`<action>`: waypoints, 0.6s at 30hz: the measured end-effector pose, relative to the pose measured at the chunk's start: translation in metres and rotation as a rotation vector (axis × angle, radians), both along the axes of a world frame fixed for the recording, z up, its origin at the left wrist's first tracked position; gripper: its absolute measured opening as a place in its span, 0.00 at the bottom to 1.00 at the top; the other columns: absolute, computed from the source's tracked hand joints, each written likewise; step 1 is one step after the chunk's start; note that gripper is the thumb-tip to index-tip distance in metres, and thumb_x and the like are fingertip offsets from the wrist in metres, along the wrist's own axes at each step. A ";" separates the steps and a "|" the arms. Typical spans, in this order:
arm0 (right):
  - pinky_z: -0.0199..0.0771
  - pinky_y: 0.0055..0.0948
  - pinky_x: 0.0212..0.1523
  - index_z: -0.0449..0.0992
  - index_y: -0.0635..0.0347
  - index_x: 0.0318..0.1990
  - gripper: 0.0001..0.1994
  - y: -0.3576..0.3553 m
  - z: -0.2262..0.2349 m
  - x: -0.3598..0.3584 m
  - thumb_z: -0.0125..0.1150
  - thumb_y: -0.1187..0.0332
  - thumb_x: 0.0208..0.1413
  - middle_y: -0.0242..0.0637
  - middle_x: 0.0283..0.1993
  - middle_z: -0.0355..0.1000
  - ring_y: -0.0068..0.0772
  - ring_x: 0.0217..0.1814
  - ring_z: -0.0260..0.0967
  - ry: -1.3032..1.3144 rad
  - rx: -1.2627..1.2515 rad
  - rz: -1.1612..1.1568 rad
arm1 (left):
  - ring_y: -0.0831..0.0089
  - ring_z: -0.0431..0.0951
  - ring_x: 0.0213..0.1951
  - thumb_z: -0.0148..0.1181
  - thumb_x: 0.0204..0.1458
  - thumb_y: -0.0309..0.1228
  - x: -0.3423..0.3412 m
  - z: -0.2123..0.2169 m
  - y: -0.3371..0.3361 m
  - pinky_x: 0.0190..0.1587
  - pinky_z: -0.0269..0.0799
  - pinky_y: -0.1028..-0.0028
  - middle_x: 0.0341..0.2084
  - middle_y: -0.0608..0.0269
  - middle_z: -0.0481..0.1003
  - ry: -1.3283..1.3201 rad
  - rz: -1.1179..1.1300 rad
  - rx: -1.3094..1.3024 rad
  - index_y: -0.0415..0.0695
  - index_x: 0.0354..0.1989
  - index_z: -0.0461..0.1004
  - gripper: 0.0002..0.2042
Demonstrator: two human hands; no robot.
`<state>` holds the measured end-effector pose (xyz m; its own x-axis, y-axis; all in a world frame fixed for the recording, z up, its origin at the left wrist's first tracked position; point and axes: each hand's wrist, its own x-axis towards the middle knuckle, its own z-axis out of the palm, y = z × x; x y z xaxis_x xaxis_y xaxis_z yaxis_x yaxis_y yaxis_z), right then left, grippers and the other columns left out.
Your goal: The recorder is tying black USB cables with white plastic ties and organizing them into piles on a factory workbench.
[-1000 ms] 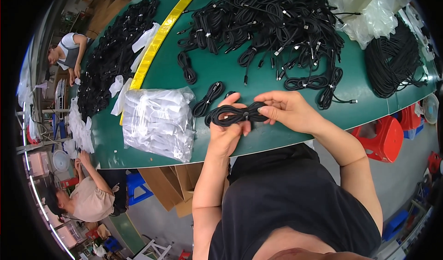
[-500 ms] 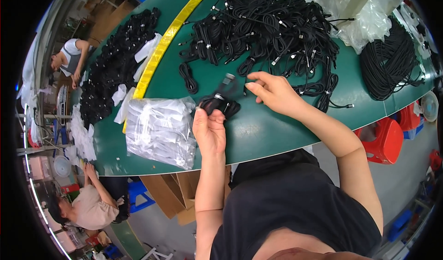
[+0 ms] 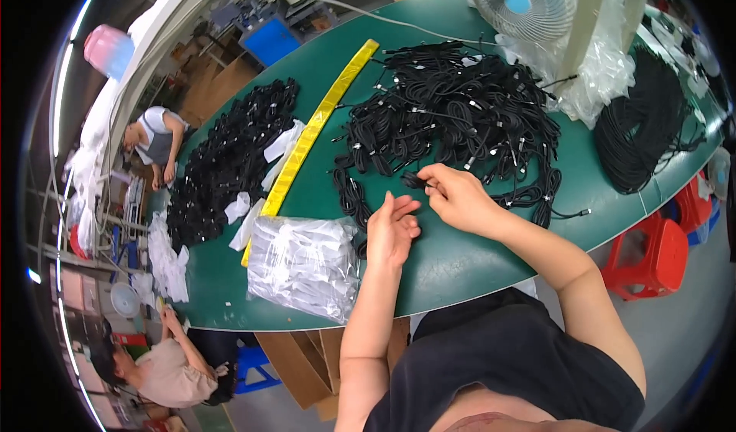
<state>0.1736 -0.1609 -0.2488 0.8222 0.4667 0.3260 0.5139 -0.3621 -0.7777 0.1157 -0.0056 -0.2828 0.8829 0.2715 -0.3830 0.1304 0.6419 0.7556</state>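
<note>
Pinching black cable bundle (image 3: 416, 180) in right hand (image 3: 458, 196), holding left hand (image 3: 391, 233) unclenched just near-left, with bare green surface (image 3: 456, 267) between hands and near edge.

A looped bundle of thin black cable (image 3: 413, 180) sits pinched in the right hand's (image 3: 456, 196) fingertips, partly hidden, its visible end pointing left.

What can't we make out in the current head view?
All in the head view:
- Cable at the right hand: partly hidden by that hand; grip unclear.
- Heap: lower layers hidden by upper ones.
- Bag: contents' detail lost to glare on its plastic.
- Fan: top cut off by the upper edge.
</note>
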 end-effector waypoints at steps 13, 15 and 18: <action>0.54 0.43 0.56 0.72 0.57 0.44 0.20 -0.017 0.067 -0.030 0.59 0.75 0.38 0.36 0.53 0.65 0.39 0.57 0.60 -0.844 -0.258 0.307 | 0.80 0.68 0.17 0.40 0.58 0.49 -0.034 0.041 0.005 0.16 0.58 0.85 0.20 0.62 0.71 -0.237 -0.447 0.092 0.36 0.45 0.69 0.25; 0.54 0.47 0.56 0.69 0.56 0.47 0.23 -0.013 0.067 -0.024 0.60 0.76 0.39 0.38 0.48 0.66 0.40 0.53 0.62 -0.770 -0.303 0.468 | 0.76 0.70 0.16 0.37 0.59 0.49 -0.043 0.051 -0.004 0.15 0.61 0.83 0.19 0.57 0.71 -0.162 -0.433 -0.008 0.36 0.40 0.71 0.25; 0.59 0.41 0.49 0.70 0.57 0.44 0.18 -0.024 0.060 -0.018 0.60 0.74 0.42 0.37 0.38 0.66 0.37 0.44 0.65 -0.658 -0.334 0.532 | 0.72 0.70 0.15 0.34 0.60 0.49 -0.046 0.053 0.019 0.14 0.63 0.79 0.19 0.52 0.72 -0.092 -0.704 -0.124 0.33 0.42 0.69 0.27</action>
<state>0.1555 -0.1846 -0.1890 0.1666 0.8858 0.4331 0.9808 -0.1036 -0.1655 0.0695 0.0134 -0.2301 0.8627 -0.4146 -0.2895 0.4840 0.5111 0.7103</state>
